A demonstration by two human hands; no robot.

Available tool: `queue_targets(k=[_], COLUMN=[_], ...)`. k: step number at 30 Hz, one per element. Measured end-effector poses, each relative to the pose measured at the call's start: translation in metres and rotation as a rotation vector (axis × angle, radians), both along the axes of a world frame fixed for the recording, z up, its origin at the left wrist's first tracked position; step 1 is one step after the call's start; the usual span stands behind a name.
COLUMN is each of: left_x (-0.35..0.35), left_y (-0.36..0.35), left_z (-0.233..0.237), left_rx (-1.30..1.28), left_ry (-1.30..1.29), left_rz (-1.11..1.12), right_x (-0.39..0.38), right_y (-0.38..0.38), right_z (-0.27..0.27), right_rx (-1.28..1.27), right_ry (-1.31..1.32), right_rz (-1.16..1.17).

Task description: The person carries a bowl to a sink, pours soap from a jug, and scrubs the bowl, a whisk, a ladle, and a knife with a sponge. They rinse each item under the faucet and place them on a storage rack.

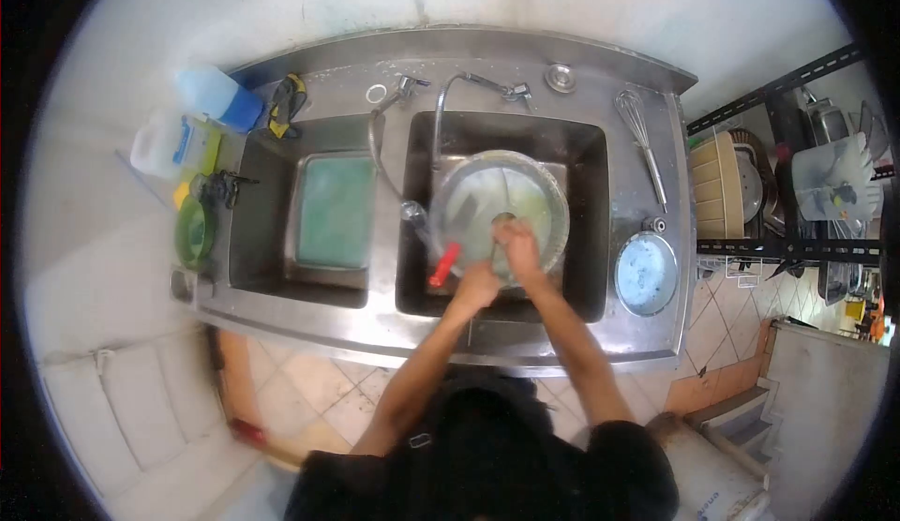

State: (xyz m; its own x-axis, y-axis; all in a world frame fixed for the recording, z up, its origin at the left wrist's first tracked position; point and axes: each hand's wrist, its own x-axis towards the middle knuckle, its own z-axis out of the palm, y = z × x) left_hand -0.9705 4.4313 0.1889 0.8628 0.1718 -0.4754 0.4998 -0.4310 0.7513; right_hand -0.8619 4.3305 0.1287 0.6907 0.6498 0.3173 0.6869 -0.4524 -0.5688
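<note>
A large round metal bowl stands in the right sink basin, with cloudy, soapy liquid in it. My right hand is closed over the bowl, its fingers around something small and brownish at their tips that I cannot make out. Lower and to the left, my left hand is closed at the bowl's near rim; what it grips is hidden. A tool with a red handle leans over the bowl's left rim, beside my left hand. Left of the bowl hangs the end of a flexible tap hose.
In the left basin sits a rectangular tub of greenish water. A whisk and an oval container of bluish liquid lie on the right counter. Bottles and a green bowl stand left. A rack holds kitchenware at right.
</note>
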Motion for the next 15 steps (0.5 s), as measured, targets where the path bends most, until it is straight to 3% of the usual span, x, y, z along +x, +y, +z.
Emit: queue_targets(k=[1,3,4,6,7,9,13,15], left_x=[-0.001,-0.004,-0.005,-0.003,-0.002,0.008,-0.007,-0.019], left_y=[0.002,0.004,0.003,0.001,0.0,-0.006,-0.003,-0.005], left_z=[-0.003,-0.006,-0.009,0.018,0.015,0.009,0.001,-0.014], left_rx=[0.002,0.298,0.296,0.064,0.067,0.018,-0.048,0.269], left_ry=[-0.009,-0.399,-0.395,-0.075,-0.071,0.01,-0.043,-0.2], left_rz=[0.003,0.08,0.082,-0.017,-0.021,0.081,0.138,-0.029], right_x=[-0.004,-0.011,-0.002,0.016,0.012,0.009,-0.006,0.012], right_y=[-0.001,-0.002,-0.004,-0.006,-0.004,0.004,-0.001,-0.012], right_z=[0.002,0.011,0.014,0.027,0.016,-0.008,0.001,-0.001], right_rx=[0.002,0.121,0.119,0.057,0.06,0.15,0.005,-0.248], right_ry=[-0.009,0.043,0.047,0.407,0.411,0.149,0.138,0.148], right_rz=[0.003,0.139,0.14,-0.066,-0.069,-0.109,-0.024,0.017])
